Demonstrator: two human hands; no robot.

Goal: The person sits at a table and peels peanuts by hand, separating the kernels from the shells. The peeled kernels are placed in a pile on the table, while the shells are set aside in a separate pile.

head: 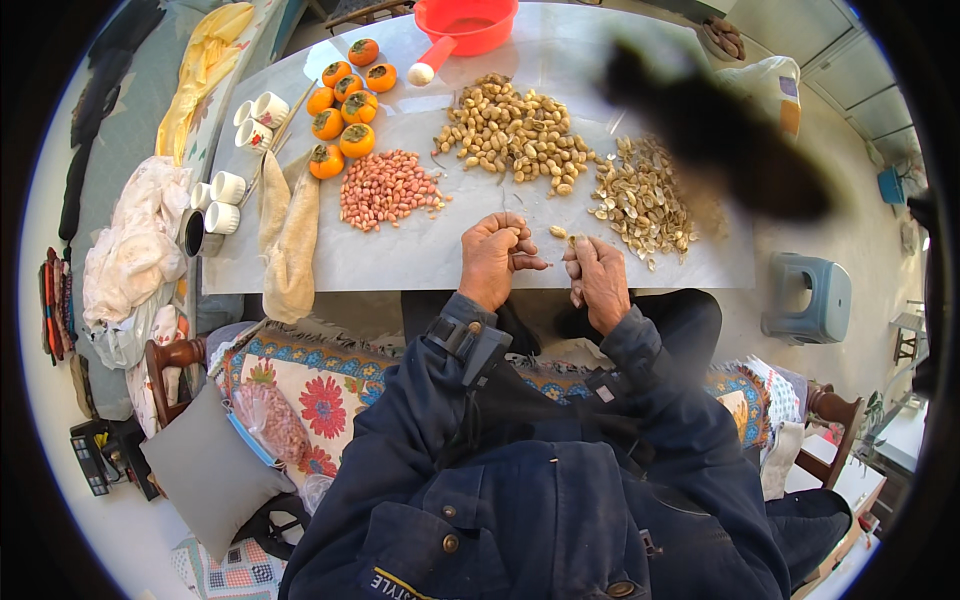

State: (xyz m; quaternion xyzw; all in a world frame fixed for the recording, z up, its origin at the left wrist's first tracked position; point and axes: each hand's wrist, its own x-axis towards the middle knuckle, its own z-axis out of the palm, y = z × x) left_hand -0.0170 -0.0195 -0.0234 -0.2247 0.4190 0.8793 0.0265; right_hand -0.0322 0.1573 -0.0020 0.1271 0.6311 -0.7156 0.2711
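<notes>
My left hand (491, 259) is over the table's near edge, with a pale peanut piece (515, 232) between thumb and forefinger; whether it is kernel or shell is unclear. My right hand (602, 281) pinches a bit of peanut shell (572, 241) at its fingertips. One unshelled peanut (558, 232) lies on the table between the two hands. Beyond them is a heap of unshelled peanuts (517, 135). Shelled pink peanut kernels (388, 189) are piled to the left, and broken peanut shells (643, 199) to the right.
Several persimmons (360, 107), white cups (226, 187) and a beige cloth (289, 247) occupy the table's left side. A red plastic ladle (469, 30) sits at the far edge. A dark blurred object (720, 135) blocks part of the upper right. A plastic stool (810, 298) stands right.
</notes>
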